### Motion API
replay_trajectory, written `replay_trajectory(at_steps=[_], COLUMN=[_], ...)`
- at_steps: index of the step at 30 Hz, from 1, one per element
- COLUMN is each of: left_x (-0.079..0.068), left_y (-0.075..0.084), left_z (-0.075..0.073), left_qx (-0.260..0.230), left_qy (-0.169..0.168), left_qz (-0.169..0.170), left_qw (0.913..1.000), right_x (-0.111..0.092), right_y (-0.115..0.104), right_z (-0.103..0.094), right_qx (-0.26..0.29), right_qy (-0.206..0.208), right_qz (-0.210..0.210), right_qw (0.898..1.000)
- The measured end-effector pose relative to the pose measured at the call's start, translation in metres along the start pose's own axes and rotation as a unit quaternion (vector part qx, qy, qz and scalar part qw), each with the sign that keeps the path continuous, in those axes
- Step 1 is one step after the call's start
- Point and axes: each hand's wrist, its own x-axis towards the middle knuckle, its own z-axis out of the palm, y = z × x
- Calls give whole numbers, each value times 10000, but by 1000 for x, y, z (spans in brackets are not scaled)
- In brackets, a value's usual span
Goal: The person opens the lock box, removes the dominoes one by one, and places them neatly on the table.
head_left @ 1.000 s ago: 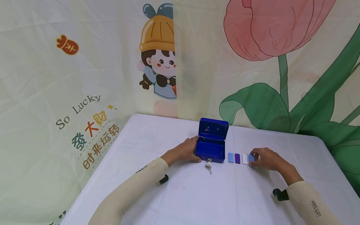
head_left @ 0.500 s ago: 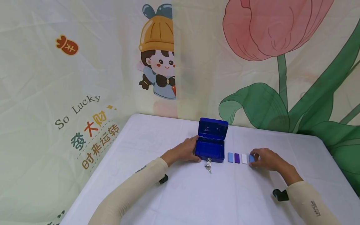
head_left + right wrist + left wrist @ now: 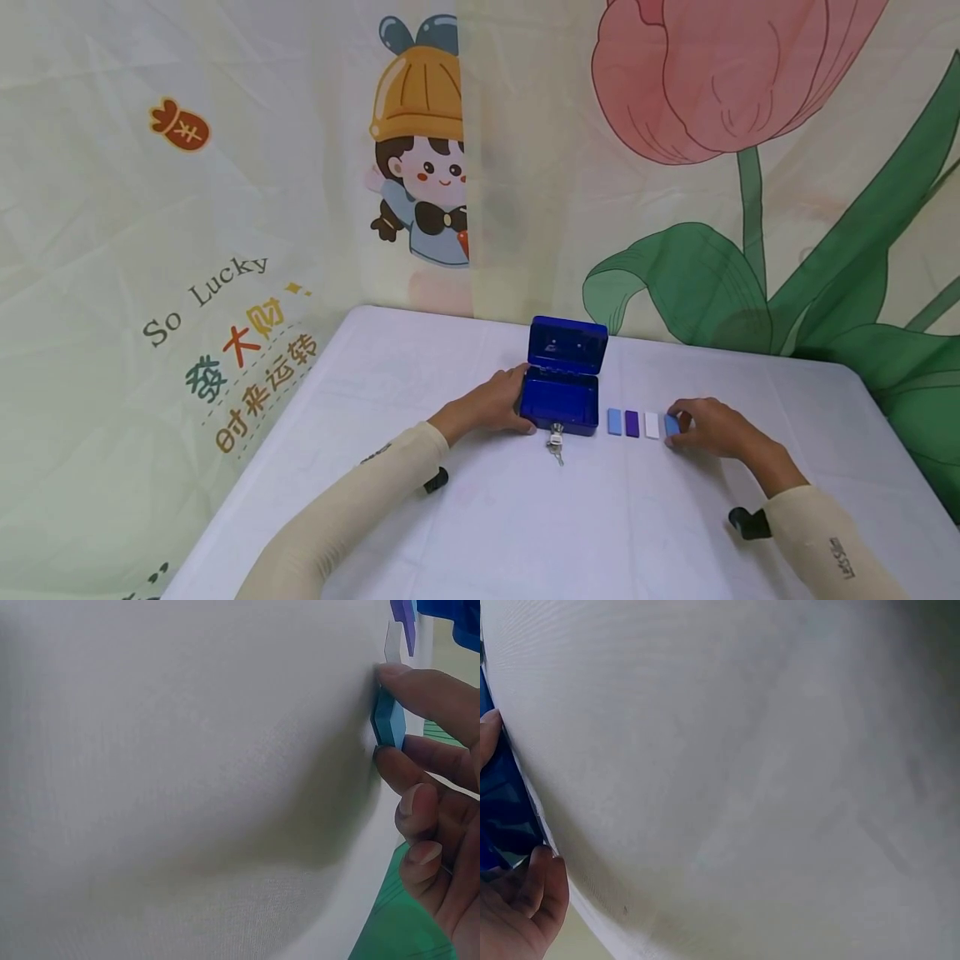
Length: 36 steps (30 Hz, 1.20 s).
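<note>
A dark blue metal cash box (image 3: 560, 402) stands on the table with its lid (image 3: 567, 345) raised; nothing lies inside. My left hand (image 3: 498, 402) grips its left side, thumb at the front corner and fingers toward the back. A small padlock (image 3: 556, 433) with keys (image 3: 556, 453) hangs at the front. To the right, flat rectangular blocks stand in a row: light blue (image 3: 614, 422), purple (image 3: 632, 423) and white (image 3: 652, 426). At the row's right end, my right hand (image 3: 708, 427) pinches another blue block (image 3: 388, 720) between thumb and index finger.
A white cloth covers the table (image 3: 525, 533), whose back edge meets a printed curtain (image 3: 525, 167). Black wrist mounts (image 3: 748, 523) show under both sleeves.
The blue block in my right hand has shifted very slightly right, widening the gap to the white block. My left hand keeps its place on the cash box.
</note>
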Motion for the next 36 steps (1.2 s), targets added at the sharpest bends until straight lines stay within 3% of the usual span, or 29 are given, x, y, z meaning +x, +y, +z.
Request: replay_trajectory(at_steps=[24,29,36], left_x=[-7,-11,-21], left_y=[4,1,1], left_z=[-3,-2,-3], left_qx=[-11,227,644], left_qy=[-80,-55,227], left_qz=[72,-134,-384], left_qw=[9999,9996,9969], right_x=[-7,-10,-18], right_y=[1,2,6], right_z=[-1,1,2], right_qx=[102,79,122], right_qy=[-44,77,397], right_qz=[37,31,108], right_qw=[9999,9999,9991])
